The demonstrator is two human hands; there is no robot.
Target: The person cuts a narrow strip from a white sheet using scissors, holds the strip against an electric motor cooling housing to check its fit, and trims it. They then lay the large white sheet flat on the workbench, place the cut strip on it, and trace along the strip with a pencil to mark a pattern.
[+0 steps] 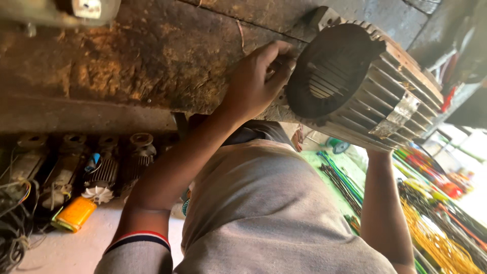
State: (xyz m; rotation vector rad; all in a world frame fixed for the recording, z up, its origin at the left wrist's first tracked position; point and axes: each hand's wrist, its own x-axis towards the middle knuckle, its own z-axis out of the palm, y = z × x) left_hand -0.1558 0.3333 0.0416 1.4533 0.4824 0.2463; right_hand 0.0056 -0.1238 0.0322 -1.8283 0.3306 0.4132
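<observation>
Rust-brown and flaking, a heavy metal slab [152,56] filled the upper part of the view, with a pale floor [66,248] showing below it on one side and bundles of green, yellow and red wire [431,203] laid out on the other. Against the slab stood a finned motor housing [365,86], its open round end turned toward the camera so that the slots inside the bore [329,81] could be seen. The left hand [256,83] was curled at the near rim of that opening, fingers narrowed and pressed to the edge, seemingly to steady the housing or to work something at the rim; whether it pinched any small part could not be told. The right forearm [385,203] rose beneath the far side of the housing, as though bearing its weight from below, but the right hand itself was hidden behind the fins, so its grip could not be judged. A grey shirt [264,213] filled the lower middle of the view. Along the floor by the slab's foot lay several old motors [106,170], a white fan impeller [97,194], an orange container [75,214] and a tangle of dark cable [12,223], well apart from both hands.
</observation>
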